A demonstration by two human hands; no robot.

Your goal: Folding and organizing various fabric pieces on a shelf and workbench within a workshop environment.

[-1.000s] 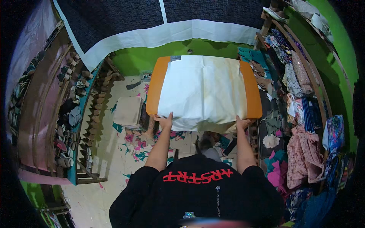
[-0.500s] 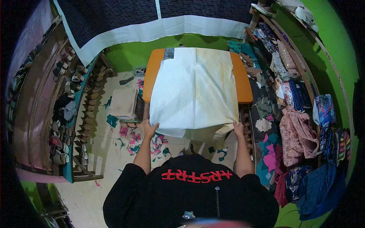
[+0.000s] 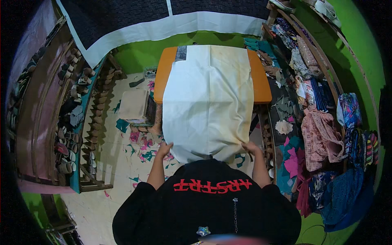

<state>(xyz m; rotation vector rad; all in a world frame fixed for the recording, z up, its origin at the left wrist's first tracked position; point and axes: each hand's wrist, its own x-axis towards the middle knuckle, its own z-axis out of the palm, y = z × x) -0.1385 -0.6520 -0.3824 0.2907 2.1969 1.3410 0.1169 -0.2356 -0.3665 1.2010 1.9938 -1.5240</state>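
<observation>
A large white cloth [image 3: 204, 98] with a yellowish stain down its right side lies over an orange table [image 3: 261, 87] and hangs past its near edge towards my body. My left hand [image 3: 165, 149] is closed on the cloth's near left corner. At the near right edge, my right hand [image 3: 250, 148] pinches the cloth, and creases run from its fingers. Between my hands the near hem sags in a curve down to my black shirt [image 3: 204, 179]. A small grey patch [image 3: 181, 53] shows at the cloth's far left corner.
A box-like stool [image 3: 134, 106] stands left of the table. Pink and green scraps [image 3: 141, 143] litter the tiled floor. Shoe racks [image 3: 87, 134] line the left side. Shelves on the right hold piled clothes [image 3: 322, 139]. A dark curtain [image 3: 118, 20] with white trim hangs behind.
Both hands have drawn the cloth's near edge closer to my body and lower. My right hand has also moved slightly left. The cloth's near part now hangs longer past the table edge.
</observation>
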